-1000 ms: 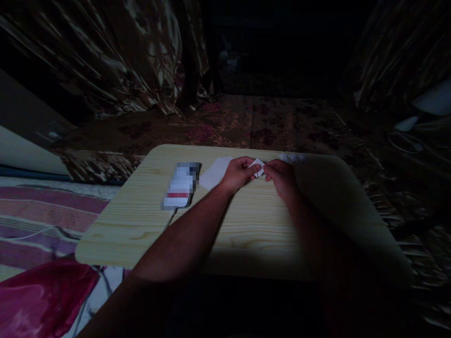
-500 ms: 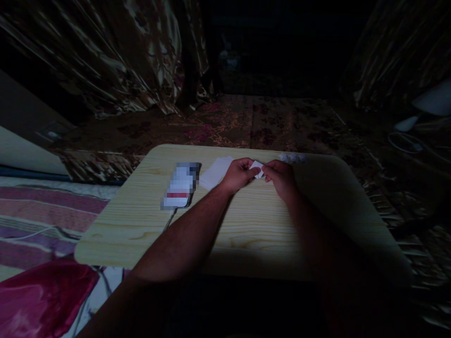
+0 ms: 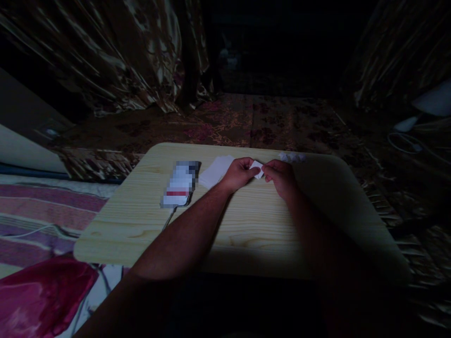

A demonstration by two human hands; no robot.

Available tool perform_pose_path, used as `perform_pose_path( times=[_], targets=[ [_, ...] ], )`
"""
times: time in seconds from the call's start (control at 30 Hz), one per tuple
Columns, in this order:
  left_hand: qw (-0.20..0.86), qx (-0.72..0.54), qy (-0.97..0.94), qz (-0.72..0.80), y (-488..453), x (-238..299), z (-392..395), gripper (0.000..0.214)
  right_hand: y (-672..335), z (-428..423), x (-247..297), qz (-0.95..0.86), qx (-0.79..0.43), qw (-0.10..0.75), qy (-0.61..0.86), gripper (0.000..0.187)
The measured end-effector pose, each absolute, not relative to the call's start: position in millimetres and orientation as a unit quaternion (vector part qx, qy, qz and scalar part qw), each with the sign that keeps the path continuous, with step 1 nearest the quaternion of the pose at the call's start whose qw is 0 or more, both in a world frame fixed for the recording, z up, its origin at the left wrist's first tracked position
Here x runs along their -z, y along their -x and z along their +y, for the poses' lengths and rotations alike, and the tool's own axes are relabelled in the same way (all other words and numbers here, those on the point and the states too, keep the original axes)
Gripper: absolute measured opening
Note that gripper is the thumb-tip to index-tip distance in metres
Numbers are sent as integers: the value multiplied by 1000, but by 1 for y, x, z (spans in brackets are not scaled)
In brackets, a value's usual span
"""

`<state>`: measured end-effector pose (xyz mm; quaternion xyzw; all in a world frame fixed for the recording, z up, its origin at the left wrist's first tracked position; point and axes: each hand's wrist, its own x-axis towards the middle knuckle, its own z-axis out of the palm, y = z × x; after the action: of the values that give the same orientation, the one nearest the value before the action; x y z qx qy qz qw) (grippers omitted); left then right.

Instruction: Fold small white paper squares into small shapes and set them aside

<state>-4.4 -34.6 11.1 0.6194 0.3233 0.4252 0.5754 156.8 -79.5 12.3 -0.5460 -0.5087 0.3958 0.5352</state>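
Between my two hands is a small folded piece of white paper (image 3: 257, 168), held above the far half of the wooden table (image 3: 253, 230). My left hand (image 3: 241, 172) is closed on its left side, thumb lying over it. The fingers of my right hand (image 3: 280, 176) pinch its right edge. Sheets of white paper (image 3: 215, 172) lie flat just left of my left hand, partly covered by it. Beyond my right hand, several small white paper pieces (image 3: 292, 157) sit in a row near the table's far edge; their exact shape is too dim to tell.
A phone (image 3: 179, 184), its screen blurred out, lies on the table's left with a cable (image 3: 169, 218) running toward me. A striped bed cover (image 3: 45, 206) and red shiny cloth (image 3: 45, 295) are at left. Curtains (image 3: 151, 51) hang behind; a white lamp (image 3: 435, 99) stands at right.
Both hands stay almost in place, still closed on the folded paper. The view has shifted very slightly.
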Motion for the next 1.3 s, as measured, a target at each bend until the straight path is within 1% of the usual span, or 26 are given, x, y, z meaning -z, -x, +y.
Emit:
perform_pose_path(
  times=[0.1,0.27,0.4,0.6,0.77,0.93,1.03,1.3],
  targets=[
    [581,-425,-615,320,5,-11,-34,27,-156,-80,-13,-507,-392,540,544,21],
    [592,-423,-607,321,6,-7,-30,27,-156,-82,-14,-523,-377,525,555,23],
    [592,-441,-590,327,4,-2,-27,27,-155,-81,-14,-525,-368,522,562,26],
    [610,-465,-552,328,4,-4,-28,33,-147,-78,-10,-561,-359,496,558,23],
    [620,-457,-547,328,2,-7,-31,33,-147,-77,-7,-550,-342,509,567,21],
    [582,-477,-565,338,2,-6,-30,30,-147,-79,-10,-560,-329,500,572,18],
    [568,-485,-566,349,3,-7,-29,29,-147,-80,-11,-568,-331,496,567,17],
    [602,-516,-501,348,3,-12,-29,29,-143,-76,-2,-558,-376,525,522,23]
  ],
)
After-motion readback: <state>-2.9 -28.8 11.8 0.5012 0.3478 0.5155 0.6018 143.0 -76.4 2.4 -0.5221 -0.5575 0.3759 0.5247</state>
